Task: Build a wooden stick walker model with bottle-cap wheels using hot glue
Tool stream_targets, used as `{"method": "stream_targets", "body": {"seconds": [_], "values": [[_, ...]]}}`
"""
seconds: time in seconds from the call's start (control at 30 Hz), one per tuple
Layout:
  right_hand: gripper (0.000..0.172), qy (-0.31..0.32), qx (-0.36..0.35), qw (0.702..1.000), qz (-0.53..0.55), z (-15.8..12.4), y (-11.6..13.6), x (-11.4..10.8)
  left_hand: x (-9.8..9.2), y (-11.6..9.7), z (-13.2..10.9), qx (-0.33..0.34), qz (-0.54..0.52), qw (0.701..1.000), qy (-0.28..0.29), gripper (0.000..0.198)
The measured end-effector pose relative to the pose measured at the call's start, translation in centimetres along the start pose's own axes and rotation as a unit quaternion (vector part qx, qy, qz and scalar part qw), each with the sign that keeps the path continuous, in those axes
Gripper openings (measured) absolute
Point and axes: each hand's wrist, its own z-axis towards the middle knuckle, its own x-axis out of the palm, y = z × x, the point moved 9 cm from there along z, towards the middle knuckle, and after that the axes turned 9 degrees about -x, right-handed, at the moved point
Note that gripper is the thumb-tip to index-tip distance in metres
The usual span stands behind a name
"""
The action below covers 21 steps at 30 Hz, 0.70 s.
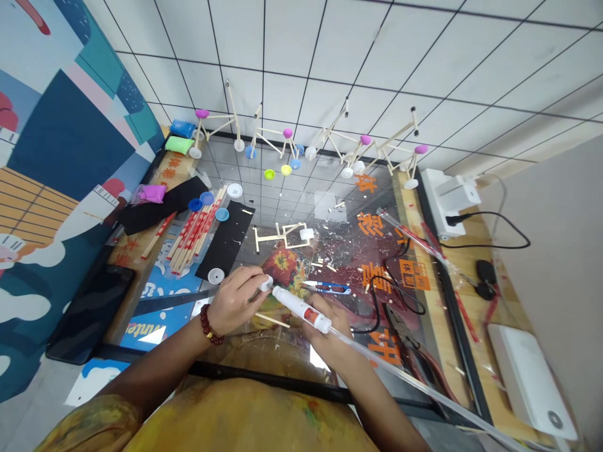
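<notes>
My left hand (237,299) pinches a small white bottle cap (267,284) just above the glass table (292,207). My right hand (328,326) grips a white hot-glue gun (301,307) with a long clear glue stick trailing out behind it to the lower right. The gun's tip points at the cap and nearly touches it. A thin wooden stick (273,320) lies under my hands. Blue-handled snips (330,287) rest on the glass just beyond my right hand. A half-built stick frame with a white cap (282,235) lies further ahead.
Finished stick-and-cap models (287,141) line the tiled wall. Wrapped chopsticks (195,232), black sheets (226,242) and loose caps lie to the left. A dark tablet (89,311) sits at the left edge. A power strip (445,201), black cables and a white box (530,380) occupy the right.
</notes>
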Motion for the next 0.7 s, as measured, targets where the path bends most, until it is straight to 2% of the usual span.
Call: {"method": "stream_targets", "body": {"seconds": [0.7], "values": [[0.016,-0.021,-0.015,1.0,-0.014,0.25,0.57,-0.53,-0.37,-0.2,-0.08,0.009,0.017,1.0,-0.009,0.034]]}}
